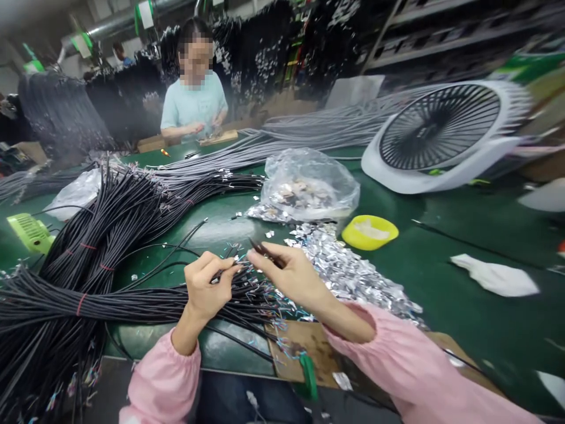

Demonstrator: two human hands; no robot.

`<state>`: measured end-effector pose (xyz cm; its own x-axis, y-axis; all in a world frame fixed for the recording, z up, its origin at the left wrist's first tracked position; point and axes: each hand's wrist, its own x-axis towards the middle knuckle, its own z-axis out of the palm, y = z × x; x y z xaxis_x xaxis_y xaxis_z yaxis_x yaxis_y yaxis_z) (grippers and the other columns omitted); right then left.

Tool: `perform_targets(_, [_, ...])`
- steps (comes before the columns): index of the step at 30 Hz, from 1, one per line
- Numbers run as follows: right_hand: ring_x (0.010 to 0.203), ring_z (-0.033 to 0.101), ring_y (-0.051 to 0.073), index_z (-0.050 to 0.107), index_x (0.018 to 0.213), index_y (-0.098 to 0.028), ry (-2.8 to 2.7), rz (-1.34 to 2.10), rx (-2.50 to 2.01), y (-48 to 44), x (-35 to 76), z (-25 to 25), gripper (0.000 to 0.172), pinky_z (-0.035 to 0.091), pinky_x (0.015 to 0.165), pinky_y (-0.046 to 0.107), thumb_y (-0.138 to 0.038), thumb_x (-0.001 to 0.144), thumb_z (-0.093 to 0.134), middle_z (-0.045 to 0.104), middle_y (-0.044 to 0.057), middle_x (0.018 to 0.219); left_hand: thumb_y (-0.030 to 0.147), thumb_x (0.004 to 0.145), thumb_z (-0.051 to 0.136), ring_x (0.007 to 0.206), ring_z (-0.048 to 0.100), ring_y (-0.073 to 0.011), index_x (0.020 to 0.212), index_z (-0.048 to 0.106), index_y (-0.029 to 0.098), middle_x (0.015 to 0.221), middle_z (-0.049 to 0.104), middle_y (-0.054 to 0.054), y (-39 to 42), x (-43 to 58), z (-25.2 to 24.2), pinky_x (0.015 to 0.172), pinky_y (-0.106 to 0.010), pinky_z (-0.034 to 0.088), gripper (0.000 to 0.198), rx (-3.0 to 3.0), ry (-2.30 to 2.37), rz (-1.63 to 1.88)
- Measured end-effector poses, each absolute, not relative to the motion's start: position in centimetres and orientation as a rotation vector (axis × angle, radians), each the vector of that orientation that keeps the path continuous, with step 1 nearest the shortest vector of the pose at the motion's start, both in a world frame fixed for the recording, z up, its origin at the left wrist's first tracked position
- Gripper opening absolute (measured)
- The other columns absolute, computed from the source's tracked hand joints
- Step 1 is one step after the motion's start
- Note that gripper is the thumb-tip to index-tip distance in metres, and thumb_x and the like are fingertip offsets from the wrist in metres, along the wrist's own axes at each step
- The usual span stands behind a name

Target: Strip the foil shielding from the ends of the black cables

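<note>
My left hand (207,287) pinches the end of one black cable (176,244) between thumb and fingers, above a thick bundle of black cables (66,300) lying across the green table (441,235). My right hand (289,272) is closed on dark tweezers (263,249), whose tip meets the cable end at my left fingertips. Stripped coloured wire ends fan out under both hands. A heap of silver foil scraps (348,271) lies just right of my right hand. Both sleeves are pink.
A clear plastic bag of foil bits (309,182), a yellow dish (369,231) and a white fan (445,135) sit behind. Grey cables (309,132) run toward a person in a light shirt (194,103) working across the table. A cardboard sheet (309,353) lies at the near edge.
</note>
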<state>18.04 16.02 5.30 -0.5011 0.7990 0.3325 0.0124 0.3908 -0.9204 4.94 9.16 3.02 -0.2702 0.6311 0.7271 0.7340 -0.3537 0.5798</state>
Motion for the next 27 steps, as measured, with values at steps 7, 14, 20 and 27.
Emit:
perform_targets(7, [0.055,0.054,0.013,0.063,0.082,-0.015,-2.048,0.351,-0.439,14.0,18.5,4.6,0.021,0.039,0.048,0.023,-0.013,0.088,0.043,0.059,0.004,0.064,0.011,0.078,0.061,0.054,0.051,-0.0071,0.073,0.064,0.015,0.06,0.055,0.002,8.8,5.3,2.8,0.05,-0.018,0.04,0.007,-1.772,-1.73,-1.553])
perform_targets(14, [0.07,0.061,0.017,0.055,0.115,-0.016,-1.992,0.666,-0.71,15.3,18.8,4.5,0.035,0.05,0.062,0.028,-0.04,0.091,0.044,0.064,0.008,0.085,0.008,0.074,0.064,0.056,0.052,-0.0069,0.073,0.06,0.016,0.063,0.055,0.003,8.2,5.5,3.4,0.052,-0.019,0.044,0.008,-1.652,-1.69,-1.655])
perform_targets(20, [0.069,0.06,0.016,0.065,0.093,-0.019,-2.07,0.846,-0.57,15.6,18.6,4.5,0.036,0.049,0.06,0.026,-0.042,0.094,0.038,0.064,0.005,0.077,0.009,0.075,0.063,0.055,0.053,-0.0076,0.071,0.059,0.016,0.062,0.057,0.003,8.0,5.5,3.3,0.052,-0.02,0.045,0.009,-1.647,-1.664,-1.622])
perform_targets(27, [0.063,0.061,0.015,0.068,0.083,-0.02,-2.061,0.863,-0.536,15.2,18.5,4.8,0.04,0.048,0.054,0.025,-0.044,0.094,0.038,0.064,0.004,0.068,0.008,0.074,0.063,0.05,0.054,-0.0075,0.074,0.06,0.016,0.058,0.061,0.002,8.2,5.1,2.3,0.051,-0.02,0.043,0.009,-1.669,-1.521,-1.408])
